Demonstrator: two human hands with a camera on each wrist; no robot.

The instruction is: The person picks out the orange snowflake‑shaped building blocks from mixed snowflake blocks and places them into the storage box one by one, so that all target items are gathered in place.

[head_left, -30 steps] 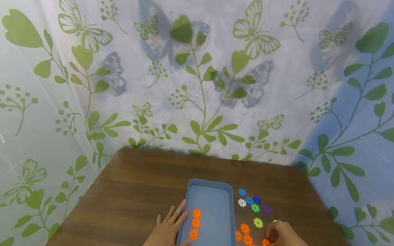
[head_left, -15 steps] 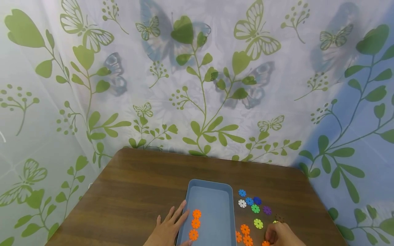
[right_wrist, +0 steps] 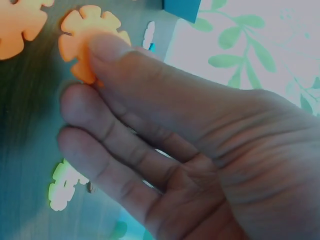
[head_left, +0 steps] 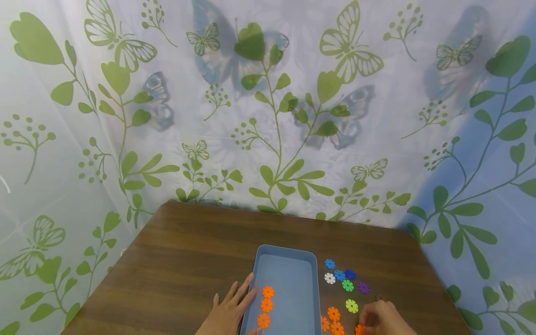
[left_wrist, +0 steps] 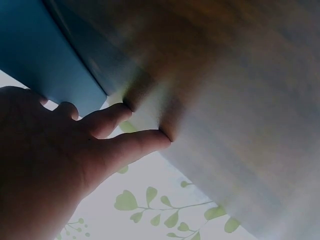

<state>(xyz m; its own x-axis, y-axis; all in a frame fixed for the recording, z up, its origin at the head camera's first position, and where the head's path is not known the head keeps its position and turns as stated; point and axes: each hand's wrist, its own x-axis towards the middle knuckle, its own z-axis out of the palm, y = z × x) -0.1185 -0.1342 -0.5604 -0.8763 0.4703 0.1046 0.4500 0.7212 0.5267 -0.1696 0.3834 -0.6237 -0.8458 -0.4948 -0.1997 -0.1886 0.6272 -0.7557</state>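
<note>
My right hand (head_left: pixel 383 318) pinches an orange notched plastic disc (right_wrist: pixel 90 37) between thumb and index finger, as the right wrist view shows up close. In the head view most of that disc is covered by the hand. On the left side of the blue-grey tray (head_left: pixel 293 279), my left hand (head_left: pixel 230 309) rests with its fingers spread. The left wrist view has this hand (left_wrist: pixel 75 145) against the tray's outer wall (left_wrist: pixel 50 55). Inside the tray, beside the left fingers, orange discs (head_left: pixel 266 305) lie in a column along the left wall.
Right of the tray, several loose discs are scattered on the brown table (head_left: pixel 188 251): orange (head_left: pixel 333 313), yellow-green (head_left: pixel 351 305), green (head_left: pixel 347 285), white (head_left: pixel 330 278), blue (head_left: pixel 330 264) and purple (head_left: pixel 363 287). A leaf-patterned curtain (head_left: pixel 268 116) hangs behind the table.
My right hand shifts very slightly left with the orange disc, and covers the yellow-green disc that peeked out behind it. The left hand stays on the tray.
</note>
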